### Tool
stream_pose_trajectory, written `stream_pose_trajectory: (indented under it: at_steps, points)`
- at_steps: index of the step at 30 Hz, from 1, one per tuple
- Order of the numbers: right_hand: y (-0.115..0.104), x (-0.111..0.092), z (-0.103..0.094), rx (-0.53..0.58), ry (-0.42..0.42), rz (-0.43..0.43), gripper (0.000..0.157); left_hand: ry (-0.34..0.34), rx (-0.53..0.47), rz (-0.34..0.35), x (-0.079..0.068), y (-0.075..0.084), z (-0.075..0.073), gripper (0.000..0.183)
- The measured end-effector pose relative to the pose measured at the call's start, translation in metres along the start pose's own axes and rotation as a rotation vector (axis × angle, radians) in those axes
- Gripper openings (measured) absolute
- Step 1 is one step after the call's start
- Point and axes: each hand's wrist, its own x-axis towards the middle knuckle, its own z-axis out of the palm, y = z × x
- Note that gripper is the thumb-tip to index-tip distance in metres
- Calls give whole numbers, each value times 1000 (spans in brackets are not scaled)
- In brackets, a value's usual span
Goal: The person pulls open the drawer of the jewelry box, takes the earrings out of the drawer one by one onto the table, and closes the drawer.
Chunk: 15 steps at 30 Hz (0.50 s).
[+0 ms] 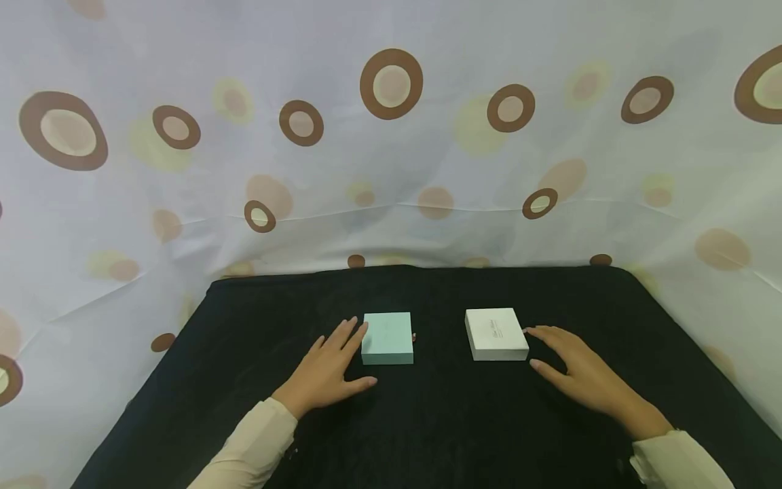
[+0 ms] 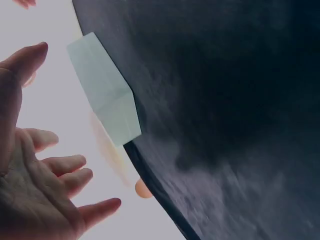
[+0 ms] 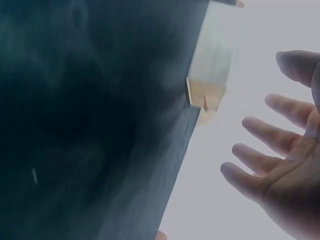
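A mint-green box (image 1: 387, 336) lies on the black cloth, a small tab showing at its right side. My left hand (image 1: 330, 372) is just left of it, fingers spread and straight, the fingertips right at its left edge in the head view. In the left wrist view the same box (image 2: 104, 87) stands apart from the extended fingers. To the right lies a white box (image 1: 496, 333) with small grey print on its lid. My right hand (image 1: 583, 375) is beside its right side, fingers extended and holding nothing. The right wrist view shows this box's (image 3: 212, 47) tan end with a small pull tab.
Black cloth (image 1: 440, 428) covers the table, with its far edge a little behind the boxes. Behind it hangs a pale curtain (image 1: 342, 176) patterned with brown and yellow circles. A gap of black cloth separates the two boxes.
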Motion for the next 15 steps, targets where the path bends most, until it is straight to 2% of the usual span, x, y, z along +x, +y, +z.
stream_pose_trajectory:
  at_steps: [6,15]
  points:
    - [-8,1,11,11,7,-6,51,4,-48,83,21,7,4,89]
    - [-20,2,17,27,-27,-1,51,0,-127,84,48,13,8,77]
